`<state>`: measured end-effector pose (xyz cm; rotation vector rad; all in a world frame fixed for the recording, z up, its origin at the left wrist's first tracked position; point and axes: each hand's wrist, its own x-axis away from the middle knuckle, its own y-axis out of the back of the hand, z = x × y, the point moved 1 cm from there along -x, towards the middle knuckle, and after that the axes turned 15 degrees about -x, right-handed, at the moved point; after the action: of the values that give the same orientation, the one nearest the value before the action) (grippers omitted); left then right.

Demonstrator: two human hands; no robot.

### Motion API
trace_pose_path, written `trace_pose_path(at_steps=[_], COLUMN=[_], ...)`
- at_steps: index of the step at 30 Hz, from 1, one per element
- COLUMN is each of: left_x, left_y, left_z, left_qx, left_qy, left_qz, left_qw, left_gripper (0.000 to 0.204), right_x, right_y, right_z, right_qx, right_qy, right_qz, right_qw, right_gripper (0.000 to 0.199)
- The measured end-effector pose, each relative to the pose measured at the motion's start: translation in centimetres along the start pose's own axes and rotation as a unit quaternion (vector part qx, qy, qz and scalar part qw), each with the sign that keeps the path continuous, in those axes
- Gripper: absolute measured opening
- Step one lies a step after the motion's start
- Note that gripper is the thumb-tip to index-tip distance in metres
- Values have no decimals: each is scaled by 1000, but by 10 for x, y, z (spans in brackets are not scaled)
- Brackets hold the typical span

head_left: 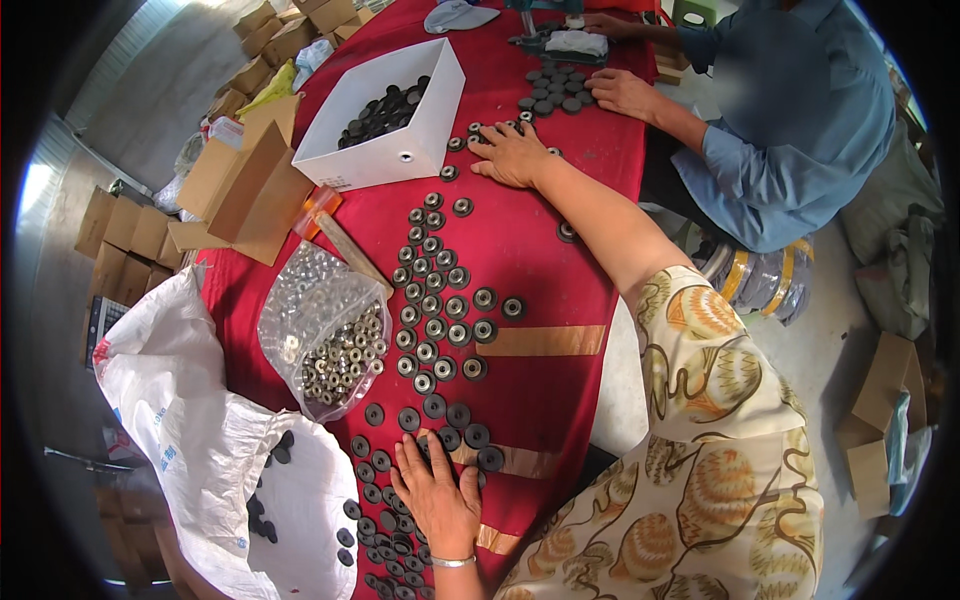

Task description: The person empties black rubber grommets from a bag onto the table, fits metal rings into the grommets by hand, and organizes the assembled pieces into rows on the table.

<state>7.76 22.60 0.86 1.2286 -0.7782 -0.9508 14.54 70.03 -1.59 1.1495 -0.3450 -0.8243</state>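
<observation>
My left hand [437, 495], a bracelet at its wrist, lies palm down with fingers spread on plain black rubber discs [434, 406] near the table's front. My right hand [512, 155] is stretched far out over the table, fingers apart, touching a few black discs by the white box. Neither hand grips anything. Between the hands stand several black discs with metal rings in their centres [457, 334], in loose rows. Left of them, an opened clear plastic bag [322, 330] holds many small metal rings [345, 362]. More plain discs [385, 545] are heaped beside my left wrist.
A white box [425, 150] holding black discs stands at the table's far left. A white woven sack [180, 370] with discs at its mouth lies at the left edge, below an open carton [245, 185]. Across the red cloth [560, 270], a blue-sleeved co-worker [790, 170] handles discs beside a press [535, 30].
</observation>
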Motion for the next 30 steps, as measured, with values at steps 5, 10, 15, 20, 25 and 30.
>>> trace_pose_path(at_steps=[5, 10, 15, 20, 25, 30], left_x=[0, -3, -5, 9, 9, 2], left_y=[-2, -2, 5, 12, 11, 13], left_z=[-1, 3, -2, 1, -2, -1], left_qx=[2, 7, -1, 5, 9, 7], left_qy=[3, 9, -2, -22, -27, -23], left_qz=[-2, -2, -3, -35, -38, -38], left_qw=[1000, 1000, 1000, 999, 999, 999], left_gripper=[68, 68, 65, 64, 63, 66], right_x=[2, 71, 140, 113, 91, 65], right_y=[6, 22, 23, 16, 20, 24], right_z=[1, 13, -12, -26, -60, -91], right_qx=[-38, -46, -14, -42, -54, -65], right_qy=[-16, 108, 116, 92, 84, 164], right_qz=[-11, -68, -69, -67, -37, -79], right_qw=[999, 991, 991, 993, 994, 981], right_gripper=[56, 57, 58, 57, 52, 43])
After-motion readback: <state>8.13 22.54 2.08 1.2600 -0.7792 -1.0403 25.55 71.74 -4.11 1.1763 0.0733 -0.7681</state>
